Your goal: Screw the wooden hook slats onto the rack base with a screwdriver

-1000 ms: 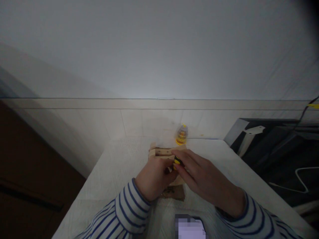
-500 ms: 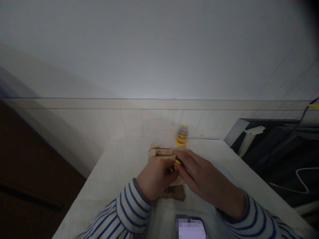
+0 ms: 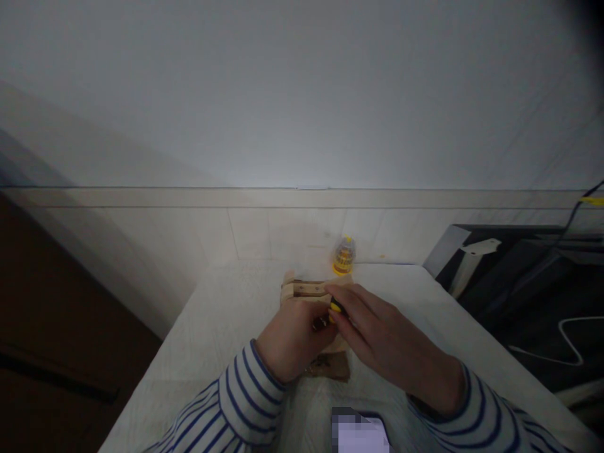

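Note:
My right hand (image 3: 377, 324) is closed, with its thumb and fingertips pinching the black-and-yellow handle of a small screwdriver (image 3: 336, 306). Right beside it, my left hand (image 3: 297, 336) has its fingers curled in at the lower part of the screwdriver. What those left fingers grip is mostly hidden; a dark, shiny bit shows between them. Beneath both hands lies a light wooden assembly (image 3: 309, 289) with slats and a dark slot, partly covered by the hands. A brown flat piece with dark marks (image 3: 334, 366) lies on the near side of the wood.
A clear, cone-topped screwdriver bit case with a yellow base (image 3: 344, 258) stands behind the wood, near the wall. A phone (image 3: 363, 434) lies at the near edge of the white-covered table (image 3: 212, 314). Dark panels and a white cable (image 3: 561, 340) are at the right.

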The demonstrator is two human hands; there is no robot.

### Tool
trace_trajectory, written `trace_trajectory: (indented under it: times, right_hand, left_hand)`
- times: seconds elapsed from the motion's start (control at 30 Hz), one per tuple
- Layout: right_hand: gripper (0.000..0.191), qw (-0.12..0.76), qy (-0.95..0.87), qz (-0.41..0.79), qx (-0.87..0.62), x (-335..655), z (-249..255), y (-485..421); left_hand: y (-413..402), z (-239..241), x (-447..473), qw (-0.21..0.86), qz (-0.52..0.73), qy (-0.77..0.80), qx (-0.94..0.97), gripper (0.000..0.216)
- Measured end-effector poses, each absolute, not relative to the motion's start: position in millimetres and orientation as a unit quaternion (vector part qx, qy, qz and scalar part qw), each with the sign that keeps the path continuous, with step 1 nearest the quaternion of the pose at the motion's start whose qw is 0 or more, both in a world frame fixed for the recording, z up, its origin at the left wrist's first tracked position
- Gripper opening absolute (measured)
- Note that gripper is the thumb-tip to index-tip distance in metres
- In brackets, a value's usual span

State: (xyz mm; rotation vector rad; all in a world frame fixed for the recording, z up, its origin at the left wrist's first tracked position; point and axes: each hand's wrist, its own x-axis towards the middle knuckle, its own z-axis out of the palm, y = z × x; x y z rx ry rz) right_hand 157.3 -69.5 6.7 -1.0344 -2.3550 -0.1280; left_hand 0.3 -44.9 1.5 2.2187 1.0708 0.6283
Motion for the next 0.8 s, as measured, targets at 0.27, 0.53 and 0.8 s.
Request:
trace_trajectory:
  times: [0.27, 0.53, 0.8]
  right_hand:
    - [0.030, 0.280, -0.878, -0.059, -0.383, 157.1, 6.6, -69.2]
    - [0.030, 0.280, -0.874, -0.044, -0.396, 157.5, 4.0, -67.8]
    - [0.028, 0.290, -0.870, -0.046, -0.395, 157.2, 3.9, -67.1]
  left_hand:
    - [-45.7, 7.1, -0.1, 0.295, 0.233, 0.422, 0.825, 0.013]
    - [-46.2, 5.8, -0.3, 0.296, 0.243, 0.408, 0.829, 0.014]
    - [-46.1, 5.2, -0.8, 0.302, 0.246, 0.391, 0.834, 0.017]
